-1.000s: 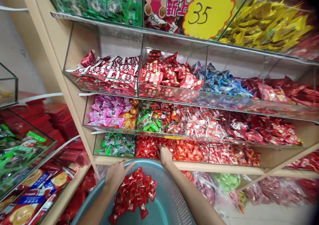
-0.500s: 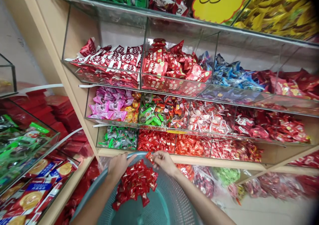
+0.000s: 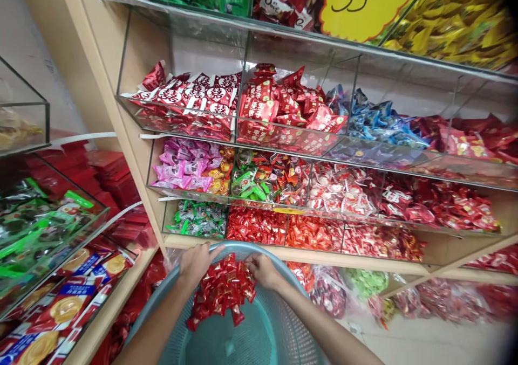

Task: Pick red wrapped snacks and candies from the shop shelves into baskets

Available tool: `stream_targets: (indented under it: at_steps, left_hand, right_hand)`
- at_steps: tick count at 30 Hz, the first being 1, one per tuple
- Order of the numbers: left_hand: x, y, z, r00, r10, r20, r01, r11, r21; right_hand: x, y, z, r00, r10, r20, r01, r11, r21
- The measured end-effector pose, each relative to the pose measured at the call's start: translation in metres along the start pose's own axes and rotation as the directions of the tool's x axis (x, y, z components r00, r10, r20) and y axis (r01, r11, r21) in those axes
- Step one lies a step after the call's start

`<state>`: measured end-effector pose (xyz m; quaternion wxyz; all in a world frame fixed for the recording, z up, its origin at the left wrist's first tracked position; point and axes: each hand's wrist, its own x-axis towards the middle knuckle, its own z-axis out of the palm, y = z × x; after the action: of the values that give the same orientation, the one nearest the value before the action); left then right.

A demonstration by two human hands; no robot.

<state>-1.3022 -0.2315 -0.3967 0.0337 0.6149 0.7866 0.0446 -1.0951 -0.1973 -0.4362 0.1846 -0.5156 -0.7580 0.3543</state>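
A teal plastic basket (image 3: 259, 332) is tilted toward the shelves at the bottom centre. It holds a pile of red wrapped candies (image 3: 220, 295). My left hand (image 3: 196, 262) grips the basket's far rim, fingers curled over the edge. My right hand (image 3: 263, 270) is inside the basket at the pile's right edge, its fingers curled down onto red candies. Just beyond the rim is the lowest clear bin of the same red candies (image 3: 254, 226).
Clear acrylic bins (image 3: 283, 138) in three tiers hold red, pink, green, blue and mixed candies. A yellow "35" sign (image 3: 364, 1) hangs above. More glass bins (image 3: 48, 230) stand at the left, and bagged sweets (image 3: 364, 284) lie under the shelf.
My right hand drew back from the lowest red-candy bin with a candy pinched in it, then lowered onto the pile in the basket. My left hand stayed on the rim.
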Motion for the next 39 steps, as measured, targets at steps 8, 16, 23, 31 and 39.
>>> stream_targets:
  at_steps: [8, 16, 23, 31, 39]
  left_hand:
    - [0.000, 0.001, -0.002, 1.000, 0.002, 0.013, -0.002, 1.000, -0.006]
    - [0.000, 0.004, -0.003, 1.000, -0.008, 0.017, 0.008, 1.000, 0.009]
    - [0.001, 0.001, 0.001, 1.000, 0.011, -0.015, -0.010, 0.999, 0.034]
    - [0.001, 0.002, -0.001, 1.000, -0.010, 0.005, 0.010, 1.000, 0.012]
    - [0.002, 0.003, -0.002, 1.000, -0.011, 0.020, 0.011, 1.000, 0.017]
  right_hand:
    - [-0.008, -0.009, -0.003, 1.000, -0.019, -0.019, 0.016, 0.988, -0.155]
    - [-0.012, -0.008, -0.008, 0.999, -0.037, 0.014, 0.039, 0.958, -0.285]
    - [-0.012, -0.013, -0.005, 0.998, -0.042, 0.048, 0.056, 0.946, -0.319]
    - [0.026, -0.026, -0.064, 0.986, -0.100, -0.136, 0.064, 0.967, -0.247]
    - [0.074, 0.001, -0.075, 0.967, -0.017, -0.254, -0.136, 0.807, -0.574]
